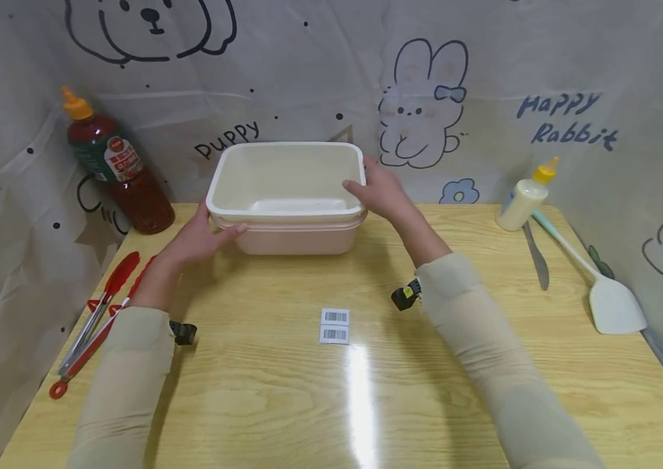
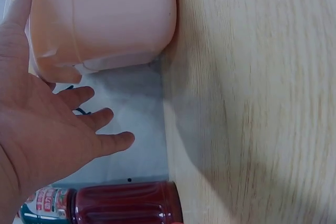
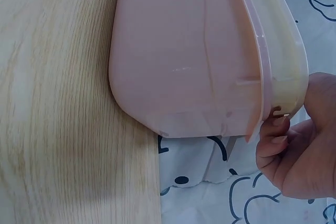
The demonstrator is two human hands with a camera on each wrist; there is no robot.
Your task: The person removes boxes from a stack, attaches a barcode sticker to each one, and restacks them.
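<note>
A cream plastic basin with a white rim (image 1: 287, 214) sits nested inside a pink plastic basin (image 1: 296, 241) at the back of the table. My left hand (image 1: 199, 238) holds the stack at its left end: the thumb lies along the front rims and the index finger is partly hidden under the lip. In the left wrist view the other fingers (image 2: 115, 142) stretch out, apart from the pink basin (image 2: 110, 14). At the right end my right hand (image 1: 384, 192) grips the cream basin's rim, thumb over the inside, fingers curled beneath the edge (image 3: 289, 93).
A red sauce bottle (image 1: 123, 172) and red-handled tongs (image 1: 97, 326) are at the left. To the right are a yellow-capped bottle (image 1: 525, 202), a knife (image 1: 536, 257) and a white spatula (image 1: 615, 306). A barcode label (image 1: 334, 326) lies mid-table. Printed cloth (image 1: 320, 78) hangs behind.
</note>
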